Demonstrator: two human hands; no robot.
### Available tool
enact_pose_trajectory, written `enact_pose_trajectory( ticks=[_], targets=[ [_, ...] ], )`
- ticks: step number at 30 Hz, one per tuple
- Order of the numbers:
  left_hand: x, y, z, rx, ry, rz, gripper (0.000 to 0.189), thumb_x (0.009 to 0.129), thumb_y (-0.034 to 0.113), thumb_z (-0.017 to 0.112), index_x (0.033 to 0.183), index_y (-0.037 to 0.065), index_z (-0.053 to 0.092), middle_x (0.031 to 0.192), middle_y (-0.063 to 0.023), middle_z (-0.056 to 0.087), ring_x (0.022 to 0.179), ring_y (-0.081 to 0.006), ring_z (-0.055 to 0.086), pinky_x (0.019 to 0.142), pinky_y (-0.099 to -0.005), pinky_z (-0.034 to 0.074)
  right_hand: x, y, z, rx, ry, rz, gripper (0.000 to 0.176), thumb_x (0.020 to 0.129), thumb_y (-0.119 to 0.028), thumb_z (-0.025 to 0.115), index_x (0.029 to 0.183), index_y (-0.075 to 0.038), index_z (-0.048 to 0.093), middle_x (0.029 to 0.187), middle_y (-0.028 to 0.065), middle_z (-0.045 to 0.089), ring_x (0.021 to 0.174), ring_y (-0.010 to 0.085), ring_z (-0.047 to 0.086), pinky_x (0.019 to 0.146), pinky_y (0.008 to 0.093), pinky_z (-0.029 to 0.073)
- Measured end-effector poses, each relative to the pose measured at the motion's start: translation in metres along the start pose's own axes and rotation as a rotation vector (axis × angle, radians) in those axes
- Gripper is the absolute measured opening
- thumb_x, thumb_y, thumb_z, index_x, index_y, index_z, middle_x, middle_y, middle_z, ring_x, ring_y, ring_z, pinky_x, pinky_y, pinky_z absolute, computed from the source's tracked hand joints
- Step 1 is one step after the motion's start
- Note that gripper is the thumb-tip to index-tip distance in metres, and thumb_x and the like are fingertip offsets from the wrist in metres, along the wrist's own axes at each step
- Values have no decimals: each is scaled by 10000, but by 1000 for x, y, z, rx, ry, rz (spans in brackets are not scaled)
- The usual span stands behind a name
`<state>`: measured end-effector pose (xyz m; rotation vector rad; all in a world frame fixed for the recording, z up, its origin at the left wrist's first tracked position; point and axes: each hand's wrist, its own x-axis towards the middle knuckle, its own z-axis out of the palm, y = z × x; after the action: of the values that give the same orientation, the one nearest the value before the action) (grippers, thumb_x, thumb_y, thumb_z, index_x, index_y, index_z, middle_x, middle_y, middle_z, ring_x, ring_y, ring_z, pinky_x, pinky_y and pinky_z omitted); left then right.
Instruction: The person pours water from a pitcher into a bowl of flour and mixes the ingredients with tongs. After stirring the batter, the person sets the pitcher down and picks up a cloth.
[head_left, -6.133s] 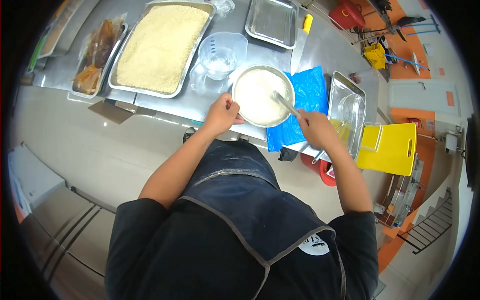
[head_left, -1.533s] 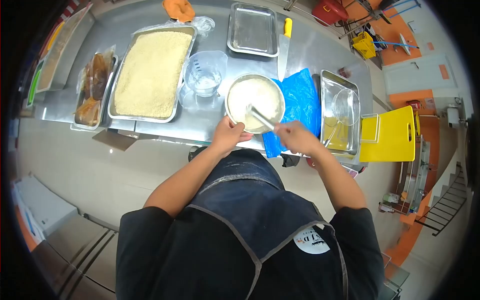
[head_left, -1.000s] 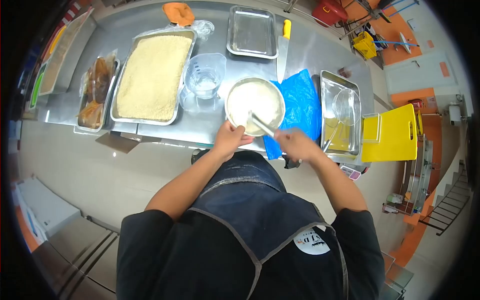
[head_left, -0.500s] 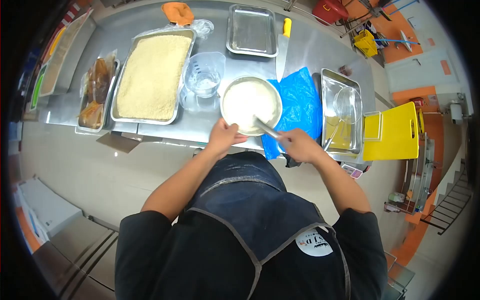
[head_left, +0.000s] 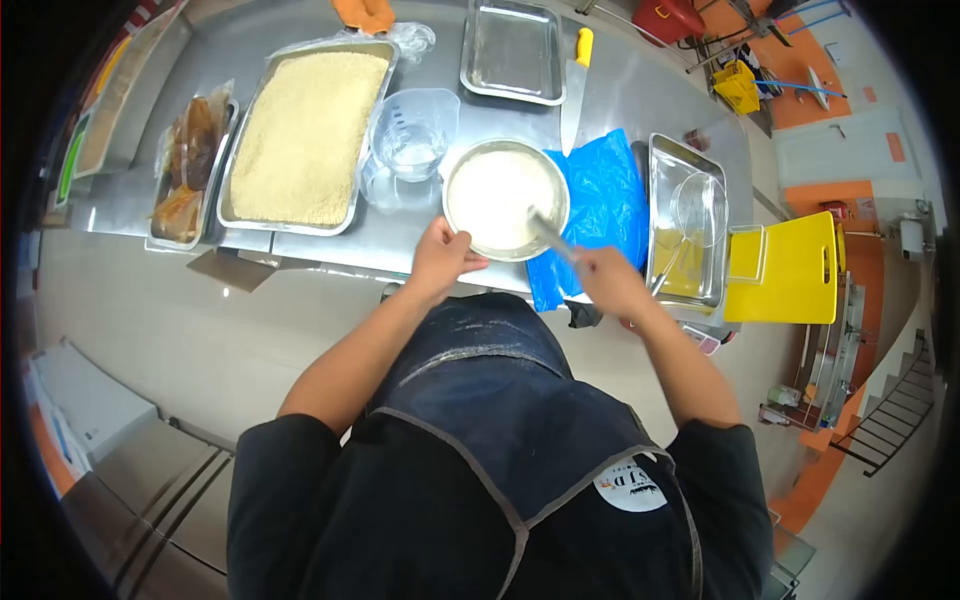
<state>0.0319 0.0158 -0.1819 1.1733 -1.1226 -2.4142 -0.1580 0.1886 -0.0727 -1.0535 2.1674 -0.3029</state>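
A round metal bowl [head_left: 452, 232] of white batter-like mixture [head_left: 498, 190] stands near the table's front edge. My left hand [head_left: 442, 262] pinches the bowl's rim at its lower left. In my right hand [head_left: 610, 282] is the handle of a metal utensil [head_left: 550, 236], whose far end dips into the mixture at the right side of the bowl. The submerged end cannot be made out. Beside the bowl on the right lies a blue plastic bag [head_left: 605, 195], and a clear measuring jug [head_left: 413, 135] stands to its left.
Left on the table [head_left: 320, 250] are a tray of pale crumbs [head_left: 305, 140] and a tray of wrapped brown food [head_left: 190, 160]. Behind are a metal tray [head_left: 512, 50] and a yellow-handled knife [head_left: 572, 105]. A tray with a whisk [head_left: 685, 225] and a yellow board [head_left: 790, 270] are right.
The utensil and my right hand have shifted slightly right and the utensil's dipped end has moved up and right in the bowl. My left hand remains at the rim. The view has shifted slightly.
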Motion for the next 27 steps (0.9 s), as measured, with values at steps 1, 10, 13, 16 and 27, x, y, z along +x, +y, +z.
enact_pose_trajectory(
  ticks=[1, 10, 13, 16, 27],
  targets=[
    [-8, -2, 16, -74, -8, 30, 195, 967, 58, 473, 1127, -37, 417, 996, -166, 568, 826, -242, 684, 727, -313, 626, -4, -1, 15, 36, 89, -216, 341, 978, -269, 491, 883, 17, 650, 764, 250, 639, 666, 397, 611, 663, 461, 483],
    [-5, -7, 23, -63, -3, -5, 216, 963, 52, 462, 1151, -44, 416, 977, -166, 585, 802, -243, 690, 726, -325, 626, 6, -3, -5, 1, -11, 61, 344, 975, -281, 476, 937, -10, 685, 845, 266, 642, 776, 437, 629, 702, 470, 487],
    [4, -15, 13, 35, -64, 74, 239, 968, 61, 456, 1176, -46, 405, 1029, -183, 589, 880, -273, 698, 758, -338, 631, 25, 0, -7, 100, 67, 137, 295, 959, -241, 486, 912, -15, 670, 846, 261, 643, 763, 422, 621, 688, 473, 478],
    [6, 0, 6, 13, -2, 23, 242, 966, 61, 469, 1172, -48, 404, 1009, -167, 572, 897, -270, 694, 775, -345, 628, 0, 4, 2, -110, 95, -112, 344, 970, -274, 480, 868, 12, 641, 798, 253, 641, 707, 401, 611, 659, 456, 471],
    [3, -6, 30, -45, -28, 7, 230, 962, 57, 472, 1159, -47, 412, 999, -168, 594, 800, -250, 690, 728, -334, 629, 13, -13, 6, 71, 76, 18, 316, 960, -227, 478, 935, 12, 683, 900, 289, 646, 828, 447, 643, 747, 482, 498]
  ],
)
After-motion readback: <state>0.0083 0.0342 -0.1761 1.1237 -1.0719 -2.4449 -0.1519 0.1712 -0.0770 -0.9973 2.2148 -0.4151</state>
